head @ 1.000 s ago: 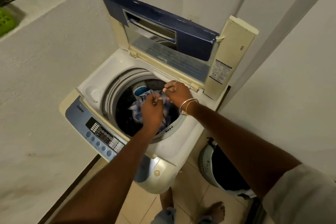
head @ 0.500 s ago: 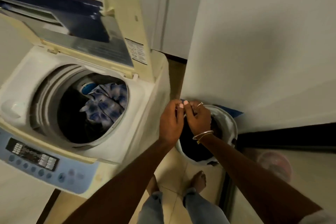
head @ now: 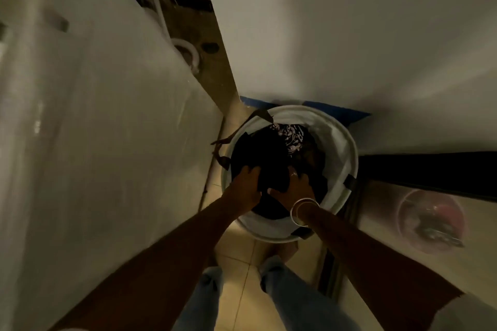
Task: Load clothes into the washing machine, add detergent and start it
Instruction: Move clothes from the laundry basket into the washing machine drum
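A round white laundry basket stands on the floor between the washing machine's side panel and a wall. Dark clothes fill it, with a black garment on top and a patterned piece behind it. My left hand grips the black garment at its left edge. My right hand, with bangles at the wrist, grips the same garment from the right. The machine's drum and controls are out of view.
A white wall rises right behind the basket. A pink plastic tub sits at the right behind a dark door frame. A white hose hangs behind the machine. My legs and feet stand on tiled floor just before the basket.
The view has swung from the open machine down to the basket. Both hands left the checked cloth in the drum, moved right and down, and closed on the black garment.
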